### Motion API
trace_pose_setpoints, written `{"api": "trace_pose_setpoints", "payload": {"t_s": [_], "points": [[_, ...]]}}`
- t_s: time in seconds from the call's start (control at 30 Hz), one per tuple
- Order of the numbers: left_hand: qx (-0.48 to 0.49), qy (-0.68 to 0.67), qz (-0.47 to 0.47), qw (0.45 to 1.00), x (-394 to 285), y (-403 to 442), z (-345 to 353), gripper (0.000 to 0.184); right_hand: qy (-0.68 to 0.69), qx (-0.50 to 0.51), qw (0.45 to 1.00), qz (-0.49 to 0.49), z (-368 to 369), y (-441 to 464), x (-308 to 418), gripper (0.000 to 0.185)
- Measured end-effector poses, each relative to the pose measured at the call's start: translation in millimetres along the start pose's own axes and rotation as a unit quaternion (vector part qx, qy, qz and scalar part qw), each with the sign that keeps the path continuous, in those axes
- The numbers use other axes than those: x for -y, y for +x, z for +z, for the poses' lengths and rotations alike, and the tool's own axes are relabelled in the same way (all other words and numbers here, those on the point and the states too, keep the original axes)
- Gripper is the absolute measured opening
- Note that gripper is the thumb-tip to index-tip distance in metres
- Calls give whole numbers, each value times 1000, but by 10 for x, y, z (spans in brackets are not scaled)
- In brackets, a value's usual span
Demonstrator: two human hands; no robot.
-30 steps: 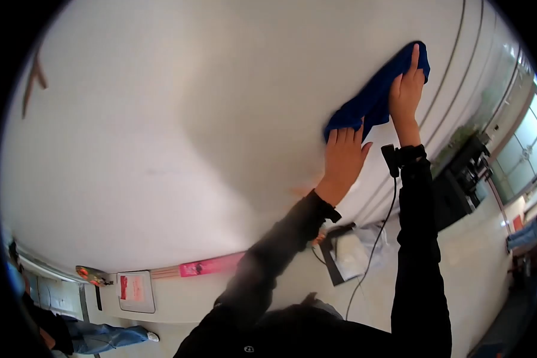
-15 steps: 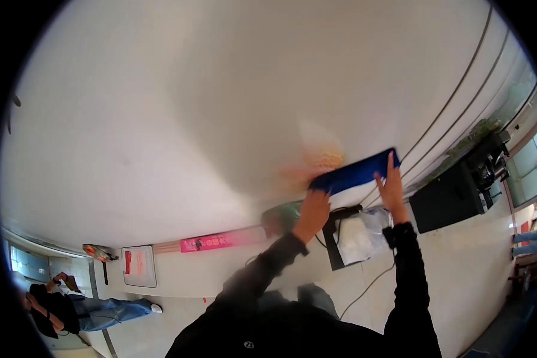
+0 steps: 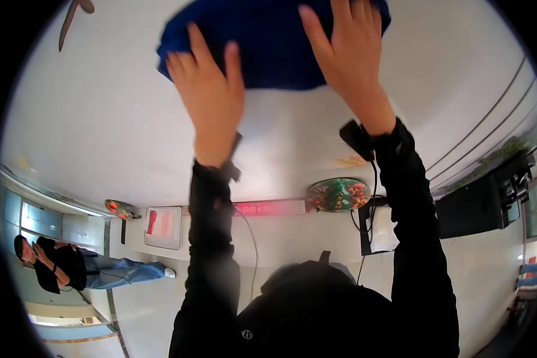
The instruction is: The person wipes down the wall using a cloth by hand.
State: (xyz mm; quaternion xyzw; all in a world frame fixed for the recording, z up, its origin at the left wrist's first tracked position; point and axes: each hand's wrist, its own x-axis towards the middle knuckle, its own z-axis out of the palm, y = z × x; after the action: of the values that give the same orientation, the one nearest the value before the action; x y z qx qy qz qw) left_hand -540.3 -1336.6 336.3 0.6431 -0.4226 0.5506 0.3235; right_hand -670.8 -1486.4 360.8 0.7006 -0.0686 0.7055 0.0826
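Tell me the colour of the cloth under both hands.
The cloth is dark blue, clearest in the head view.

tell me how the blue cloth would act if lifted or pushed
The blue cloth would probably droop when lifted, since its edge bends in soft curves. It looks thin, so likely light for its spread. Pushed flat, it should slide fairly easily: the white surface appears smooth.

In the head view we see our left hand [image 3: 210, 98] and right hand [image 3: 355, 62] spread, palms down, on a blue cloth [image 3: 268, 48] over a white surface [image 3: 131, 125]. Lower down we find a pink box [image 3: 274, 207], an oval piece [image 3: 339, 194] (green, with red patches) and, leftward, a person [image 3: 65, 268] in jeans.
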Motion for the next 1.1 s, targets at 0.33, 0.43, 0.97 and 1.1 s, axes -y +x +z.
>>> {"api": "trace_pose_setpoints", "payload": {"t_s": [0.33, 0.43, 0.97, 1.1], "points": [[120, 73, -107, 984, 459, -1118, 156, 68, -165, 2, 986, 5, 615, -833, 542, 61], [252, 65, -215, 941, 450, -1963, 131, 63, -109, 89, 990, -26, 622, -1604, 745, 51], [307, -41, -352, 883, 464, -2903, -331, 70, 254, 455, 793, 315, -301, -2692, 1311, 67], [229, -96, -257, 934, 118, -1735, -214, 69, 233, 262, 907, 234, -412, -2021, 859, 63]]}}
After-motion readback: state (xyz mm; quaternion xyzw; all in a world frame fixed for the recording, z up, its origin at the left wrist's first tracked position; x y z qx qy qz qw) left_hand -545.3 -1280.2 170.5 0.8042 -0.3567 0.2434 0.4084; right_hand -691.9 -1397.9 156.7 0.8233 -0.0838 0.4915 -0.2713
